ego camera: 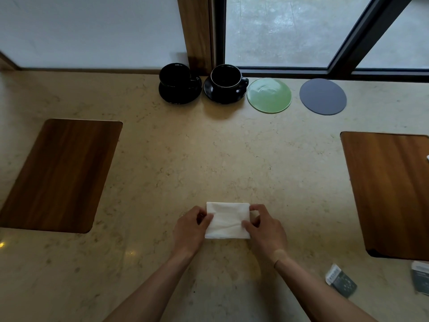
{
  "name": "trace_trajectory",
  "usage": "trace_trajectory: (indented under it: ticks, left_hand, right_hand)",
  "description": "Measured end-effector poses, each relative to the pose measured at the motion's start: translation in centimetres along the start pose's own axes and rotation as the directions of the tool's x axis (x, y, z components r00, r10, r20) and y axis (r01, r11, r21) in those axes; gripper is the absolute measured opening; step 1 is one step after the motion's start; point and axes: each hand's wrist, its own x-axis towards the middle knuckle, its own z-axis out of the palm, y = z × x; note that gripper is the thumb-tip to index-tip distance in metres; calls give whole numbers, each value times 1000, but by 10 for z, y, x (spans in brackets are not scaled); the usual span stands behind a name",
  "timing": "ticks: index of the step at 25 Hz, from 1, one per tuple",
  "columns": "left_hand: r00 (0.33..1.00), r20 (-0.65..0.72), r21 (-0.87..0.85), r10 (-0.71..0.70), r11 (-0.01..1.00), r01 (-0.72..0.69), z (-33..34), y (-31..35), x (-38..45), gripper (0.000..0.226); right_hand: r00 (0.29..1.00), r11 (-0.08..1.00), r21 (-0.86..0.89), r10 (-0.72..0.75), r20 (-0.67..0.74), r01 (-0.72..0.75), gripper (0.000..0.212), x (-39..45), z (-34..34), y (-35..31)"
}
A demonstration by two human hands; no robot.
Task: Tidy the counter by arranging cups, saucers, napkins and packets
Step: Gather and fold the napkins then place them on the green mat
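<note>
A folded white napkin (pixel 228 220) lies on the beige marble counter (pixel 209 159) near the front edge. My left hand (pixel 190 227) pinches its left side and my right hand (pixel 264 227) pinches its right side. At the back by the window stand two black cups, each on a black saucer: the left cup (pixel 174 75) and the right cup (pixel 226 76). Beside them lie an empty green saucer (pixel 269 95) and a grey round coaster (pixel 323 96). Two dark packets (pixel 340 283) (pixel 421 280) lie at the front right.
A wooden placemat (pixel 58 175) lies at the left and another wooden placemat (pixel 390 194) at the right. A wooden post (pixel 195 31) and dark window frame (pixel 278 70) bound the counter's back edge.
</note>
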Motion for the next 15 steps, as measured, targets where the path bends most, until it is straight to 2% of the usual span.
trace_trajectory:
  ticks: [15]
  left_hand:
    - [999, -31, 42, -21, 999, 22, 4, -1, 3, 17]
  right_hand:
    - [1000, 1000, -14, 14, -10, -15, 58, 0, -1, 0]
